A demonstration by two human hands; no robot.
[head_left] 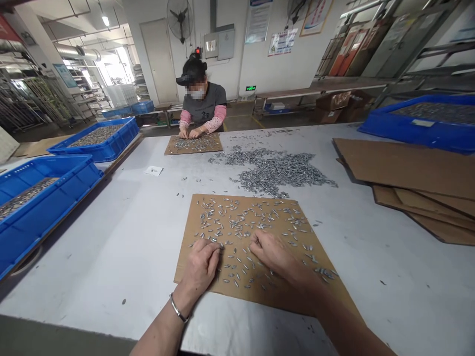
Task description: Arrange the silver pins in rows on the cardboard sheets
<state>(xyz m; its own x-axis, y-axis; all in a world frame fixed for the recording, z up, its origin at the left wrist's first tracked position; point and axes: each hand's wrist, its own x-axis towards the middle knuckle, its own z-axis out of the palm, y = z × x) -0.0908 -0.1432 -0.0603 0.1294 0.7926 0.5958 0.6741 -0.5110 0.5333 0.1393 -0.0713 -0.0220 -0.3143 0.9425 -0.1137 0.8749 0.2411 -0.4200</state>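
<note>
Many small, grey, spindle-shaped metal pieces (239, 225) lie scattered over a brown cardboard sheet (189, 217) in front of me. My left hand (202, 262) rests over the sheet's left side, fingers curled together, with a metal piece showing at its fingertips. Over the middle of the sheet is my right hand (272, 251), its thumb and fingers closed in a pinch; whatever may be between them is hidden. Beyond the sheet, a large heap of the same metal pieces (282, 170) spreads across the white table (122, 242).
Blue crates (70, 170) of small pieces line the left side. Stacked cardboard sheets (411, 170) lie at right, before another blue crate (419, 133). Across the table, a co-worker (204, 101) has both hands on a second cardboard sheet (211, 147). A white paper scrap (154, 170) lies left.
</note>
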